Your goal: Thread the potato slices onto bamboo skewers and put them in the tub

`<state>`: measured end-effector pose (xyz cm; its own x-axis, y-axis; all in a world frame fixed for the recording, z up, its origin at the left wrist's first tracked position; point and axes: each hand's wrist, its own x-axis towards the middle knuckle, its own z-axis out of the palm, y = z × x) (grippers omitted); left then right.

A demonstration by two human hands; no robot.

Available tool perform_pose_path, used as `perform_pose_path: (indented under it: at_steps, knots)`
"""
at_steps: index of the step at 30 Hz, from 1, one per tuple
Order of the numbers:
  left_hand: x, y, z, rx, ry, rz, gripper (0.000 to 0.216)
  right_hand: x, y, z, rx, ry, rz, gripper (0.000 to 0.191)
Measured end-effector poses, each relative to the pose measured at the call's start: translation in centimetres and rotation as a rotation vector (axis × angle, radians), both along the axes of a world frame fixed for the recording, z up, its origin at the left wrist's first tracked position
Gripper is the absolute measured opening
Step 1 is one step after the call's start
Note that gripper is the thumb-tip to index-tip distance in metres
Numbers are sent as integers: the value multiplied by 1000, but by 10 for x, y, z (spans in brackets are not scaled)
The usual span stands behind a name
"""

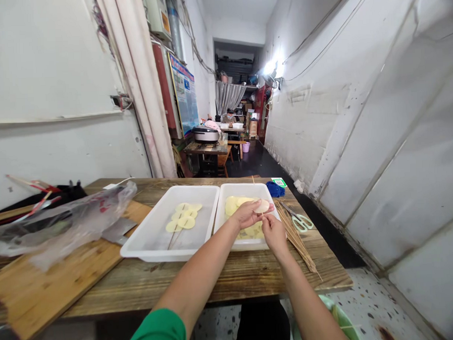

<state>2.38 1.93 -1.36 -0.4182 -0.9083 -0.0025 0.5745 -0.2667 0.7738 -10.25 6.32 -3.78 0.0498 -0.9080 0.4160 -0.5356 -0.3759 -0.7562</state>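
Above the right white tray, my left hand holds a round, pale potato slice on its fingers. My right hand pinches a thin bamboo skewer just below the slice; whether the tip is inside the slice I cannot tell. More pale yellow potato slices lie in that tray, partly hidden by my hands. In the left white tray rest skewered potato slices, their sticks pointing toward me. A bundle of bamboo skewers lies right of my right hand.
Scissors with pale green handles and a blue cloth-like item lie at the right. A cutting board and a plastic bag take up the left. A green bin stands below. A person sits far back.
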Motion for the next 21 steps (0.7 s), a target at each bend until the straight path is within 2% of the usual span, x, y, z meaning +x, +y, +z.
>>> perform_pose_path:
  at_steps: [7, 13, 19, 21]
  knots:
    - [7, 0, -5, -10, -38, 9, 20, 2, -2, 3, 68, 47, 32, 39]
    - [9, -3, -7, 42, -18, 61, 15, 1, -2, 1, 47, 52, 64, 38]
    - [10, 2, -6, 49, -1, -111, 15, 1, -5, 1, 31, -93, 56, 38]
    - [8, 3, -7, 60, -2, -123, 13, 2, -6, 1, 34, -156, 63, 40]
